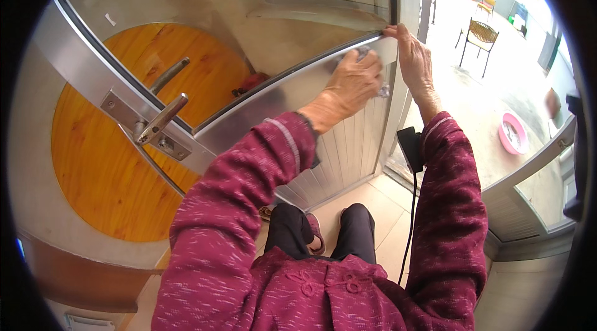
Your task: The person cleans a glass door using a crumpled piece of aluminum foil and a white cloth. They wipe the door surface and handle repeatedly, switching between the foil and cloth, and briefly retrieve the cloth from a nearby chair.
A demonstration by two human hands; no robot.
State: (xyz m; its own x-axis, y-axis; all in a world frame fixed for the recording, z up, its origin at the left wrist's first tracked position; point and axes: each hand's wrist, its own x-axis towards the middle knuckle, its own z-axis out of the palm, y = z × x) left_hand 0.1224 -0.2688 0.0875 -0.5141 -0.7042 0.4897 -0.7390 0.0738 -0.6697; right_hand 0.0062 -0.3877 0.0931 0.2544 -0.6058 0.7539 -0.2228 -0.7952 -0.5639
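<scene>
My left hand [350, 80] presses a crumpled grey cloth [384, 91] against the metal panel of the door [261, 112], just below the glass pane [298, 28]. Most of the cloth is hidden under the fingers, and the hand is slightly blurred. At the door's upright edge, my right hand [414, 59] grips the frame, its fingertips lying at the corner of the glass. A worn metal lever handle [163, 119] with a lock plate sits on the door's left side, with a second lever visible through the pane.
Behind the door leans or stands a round orange wooden board [112, 177]. Through the doorway at right are a chair [480, 35] and a pink basin [513, 134] with something in it. A black device [410, 148] with a cable hangs by my right forearm. Another door leaf [527, 191] stands at right.
</scene>
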